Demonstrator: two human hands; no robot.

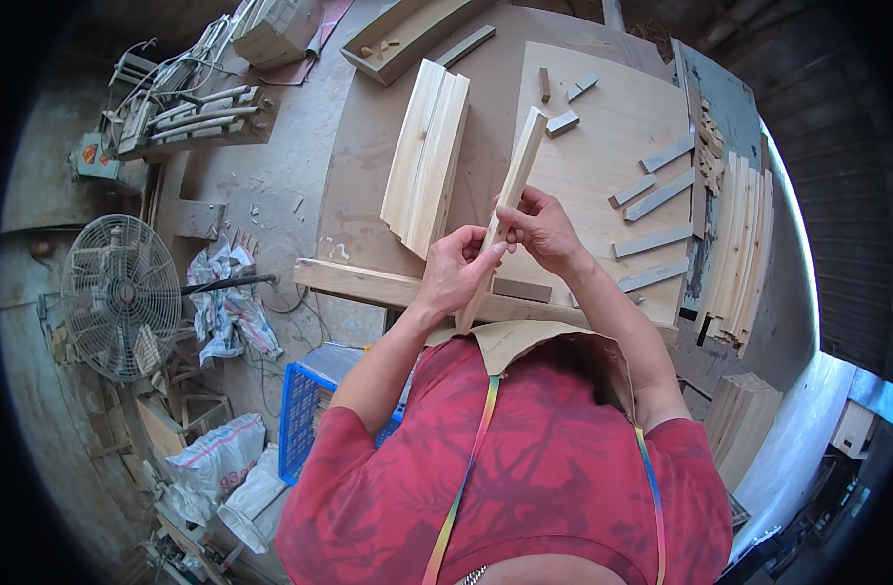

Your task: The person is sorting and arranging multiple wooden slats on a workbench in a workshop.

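The wooden strip [520,168] slants between the hands, fingers of the left hand [458,265] and right hand [548,232] pinching it along its middle; its far end extends beyond them above the surface [363,171].

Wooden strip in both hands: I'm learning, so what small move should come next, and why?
Probably turn the wooden strip slightly to inspect another face: the left hand and right hand both hold it, leaving its far end free.
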